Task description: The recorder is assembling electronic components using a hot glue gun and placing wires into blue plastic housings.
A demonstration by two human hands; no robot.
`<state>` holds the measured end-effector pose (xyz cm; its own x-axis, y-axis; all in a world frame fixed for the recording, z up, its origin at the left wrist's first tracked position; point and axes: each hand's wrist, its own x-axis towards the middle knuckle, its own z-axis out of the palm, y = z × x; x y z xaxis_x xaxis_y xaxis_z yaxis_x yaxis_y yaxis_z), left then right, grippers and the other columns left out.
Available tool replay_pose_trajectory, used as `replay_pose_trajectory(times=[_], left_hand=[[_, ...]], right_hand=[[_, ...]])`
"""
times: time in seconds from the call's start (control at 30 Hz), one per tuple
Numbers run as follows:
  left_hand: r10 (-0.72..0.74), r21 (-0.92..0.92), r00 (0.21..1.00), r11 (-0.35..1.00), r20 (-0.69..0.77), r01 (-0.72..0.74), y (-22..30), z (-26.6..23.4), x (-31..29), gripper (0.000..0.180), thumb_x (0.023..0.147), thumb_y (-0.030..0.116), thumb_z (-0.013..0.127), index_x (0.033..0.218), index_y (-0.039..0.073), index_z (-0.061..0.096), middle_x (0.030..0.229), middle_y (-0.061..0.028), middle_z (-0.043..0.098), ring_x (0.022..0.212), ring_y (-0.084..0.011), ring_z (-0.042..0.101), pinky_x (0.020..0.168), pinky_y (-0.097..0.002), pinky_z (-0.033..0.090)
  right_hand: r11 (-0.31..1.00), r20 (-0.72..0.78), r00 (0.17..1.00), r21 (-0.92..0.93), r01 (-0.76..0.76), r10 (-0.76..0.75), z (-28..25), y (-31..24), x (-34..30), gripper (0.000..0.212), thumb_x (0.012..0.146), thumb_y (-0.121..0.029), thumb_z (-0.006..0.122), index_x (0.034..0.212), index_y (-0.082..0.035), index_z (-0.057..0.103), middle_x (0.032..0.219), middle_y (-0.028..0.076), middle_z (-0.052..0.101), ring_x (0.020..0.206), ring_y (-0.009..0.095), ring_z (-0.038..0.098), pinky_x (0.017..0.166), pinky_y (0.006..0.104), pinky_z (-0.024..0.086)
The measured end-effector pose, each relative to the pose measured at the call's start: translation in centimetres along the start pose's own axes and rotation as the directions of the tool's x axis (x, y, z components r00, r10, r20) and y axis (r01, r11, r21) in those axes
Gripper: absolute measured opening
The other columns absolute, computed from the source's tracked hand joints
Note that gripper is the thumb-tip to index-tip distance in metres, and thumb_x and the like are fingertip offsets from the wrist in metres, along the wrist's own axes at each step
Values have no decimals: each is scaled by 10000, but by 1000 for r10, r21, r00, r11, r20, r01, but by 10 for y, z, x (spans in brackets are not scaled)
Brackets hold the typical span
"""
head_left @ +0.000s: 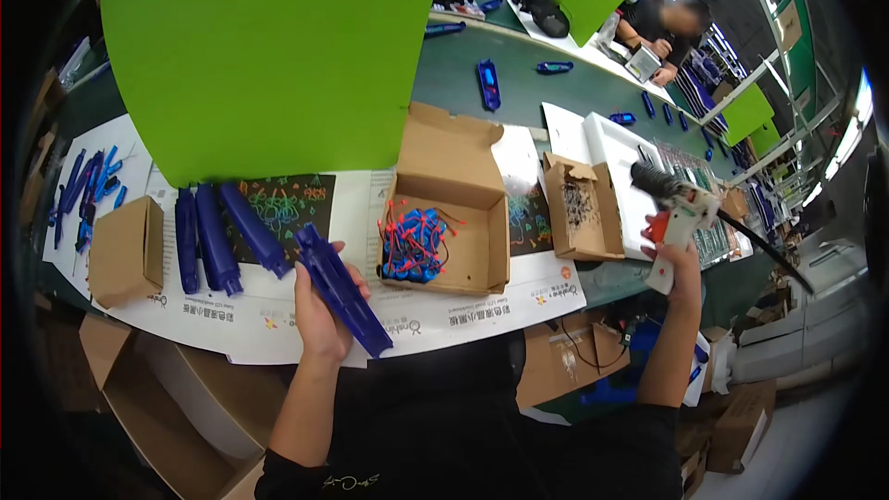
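Blue shell (344,294), long and trough-like, held aslant over the near edge of the paper (477,313), its lower end toward the person's body. The left hand (322,317) clasps it from beneath, thumb along one side and fingers curled round the other. Just to the left, three similar shells (216,245) lie side by side, partly over a dark patterned sheet (319,213). To the right stands an open box (486,236) containing blue cells (415,245) with red-tipped wires; beyond it, a smaller box (608,213) holds fine, thin parts. The right hand (679,264), well apart from the shell, is wrapped round the grip of a white and orange tool (687,220); its dark end is blurred, and its exact kind cannot be told. A black cable (767,253) extends rightward from it. At far left, a closed carton (127,252); behind the shells, a green panel (269,65); farther off, a belt (528,93) bearing more blue units and a seated co-worker (639,23).
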<state>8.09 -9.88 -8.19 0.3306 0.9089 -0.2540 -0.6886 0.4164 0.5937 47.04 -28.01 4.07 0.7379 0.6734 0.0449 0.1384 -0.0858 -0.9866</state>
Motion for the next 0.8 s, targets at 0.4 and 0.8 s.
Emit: replay_pose_trajectory(times=[0.4,0.8], left_hand=[[-12,53,999,999,43,9,1,-2,5,563,965,489,218,1200,24,432,738,-67,530,659,-157,518,624,-276,435],[-52,74,986,996,160,41,3,-19,4,577,973,480,210,1229,18,443,810,-48,571,697,-111,545,639,-237,443]], right_hand=[[778,-16,781,72,624,-625,-8,-42,-10,415,796,-47,548,1181,80,457,1102,202,558,1055,298,551,923,386,463],[990,616,778,135,45,-119,97,-56,-64,537,661,-176,591,1102,102,464,987,229,561,962,349,567,884,466,450]])
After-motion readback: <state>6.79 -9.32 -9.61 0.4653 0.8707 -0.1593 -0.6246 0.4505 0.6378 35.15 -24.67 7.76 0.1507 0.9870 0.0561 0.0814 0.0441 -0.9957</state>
